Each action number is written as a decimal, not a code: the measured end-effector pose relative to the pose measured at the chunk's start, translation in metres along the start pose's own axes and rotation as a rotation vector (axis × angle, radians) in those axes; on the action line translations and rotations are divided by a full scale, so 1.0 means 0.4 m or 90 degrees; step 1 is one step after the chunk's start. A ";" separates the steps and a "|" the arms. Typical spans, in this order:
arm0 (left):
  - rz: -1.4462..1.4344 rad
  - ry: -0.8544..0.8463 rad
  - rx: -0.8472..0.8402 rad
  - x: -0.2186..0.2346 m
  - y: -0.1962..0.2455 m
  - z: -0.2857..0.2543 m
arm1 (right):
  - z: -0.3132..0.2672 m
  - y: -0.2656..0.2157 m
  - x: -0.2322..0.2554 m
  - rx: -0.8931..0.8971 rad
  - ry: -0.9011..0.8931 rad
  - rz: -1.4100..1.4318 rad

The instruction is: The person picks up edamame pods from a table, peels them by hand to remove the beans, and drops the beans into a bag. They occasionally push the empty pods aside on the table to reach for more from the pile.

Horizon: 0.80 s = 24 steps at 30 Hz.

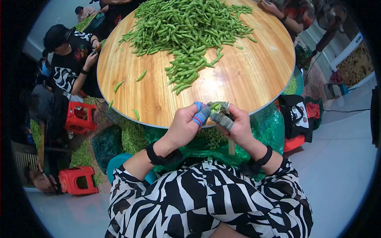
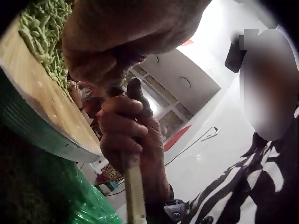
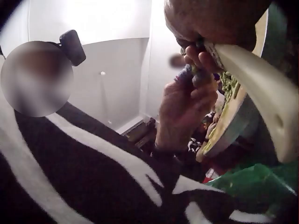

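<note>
Both hands meet at the near edge of the round wooden desk (image 1: 246, 79): the left hand (image 1: 183, 126) pinches a green bean pod (image 1: 216, 106); the right hand (image 1: 238, 126) grips a pale-handled knife (image 1: 231, 146). The large heap of green pods (image 1: 186, 27) is judged unprocessed, so most work remains

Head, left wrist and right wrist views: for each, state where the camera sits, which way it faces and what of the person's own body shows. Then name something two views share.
Head: worn on the head, looking down at the round wooden table, the bean pod pile, both hands and the striped top.
Left wrist: under the left hand, facing the right hand gripping a pale knife handle.
Right wrist: under the right hand, facing the left hand and striped sleeve.
Shared: both wrist views show the table edge.
</note>
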<state>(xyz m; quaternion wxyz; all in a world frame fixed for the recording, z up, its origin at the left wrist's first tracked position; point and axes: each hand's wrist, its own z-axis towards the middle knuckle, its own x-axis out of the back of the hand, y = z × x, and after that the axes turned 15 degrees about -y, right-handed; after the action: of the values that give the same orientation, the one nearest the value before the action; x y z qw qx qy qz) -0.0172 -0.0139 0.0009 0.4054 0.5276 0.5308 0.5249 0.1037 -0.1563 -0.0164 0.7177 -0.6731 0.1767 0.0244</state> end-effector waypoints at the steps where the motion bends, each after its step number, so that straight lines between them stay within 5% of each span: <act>1: 0.056 0.001 -0.029 -0.004 -0.002 -0.004 | 0.001 0.000 -0.002 0.028 0.018 -0.070; 6: 0.339 0.027 -0.185 -0.017 -0.030 -0.008 | 0.008 0.000 0.013 0.113 0.046 -0.318; 15: 0.289 -0.014 -0.148 -0.051 -0.030 -0.034 | -0.017 -0.026 0.037 0.102 -0.088 -0.501; 19: 0.199 -0.077 -0.046 -0.054 0.008 -0.028 | -0.033 -0.040 0.049 0.032 -0.155 -0.497; 24: 0.228 -0.087 -0.055 -0.062 0.014 -0.019 | -0.044 -0.018 0.038 0.063 -0.108 -0.702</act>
<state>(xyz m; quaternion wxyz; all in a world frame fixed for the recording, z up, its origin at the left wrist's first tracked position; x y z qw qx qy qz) -0.0212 -0.0401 0.0043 0.3632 0.6299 0.3766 0.5741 0.1159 -0.1773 -0.0142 0.6665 -0.6272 -0.2587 -0.3088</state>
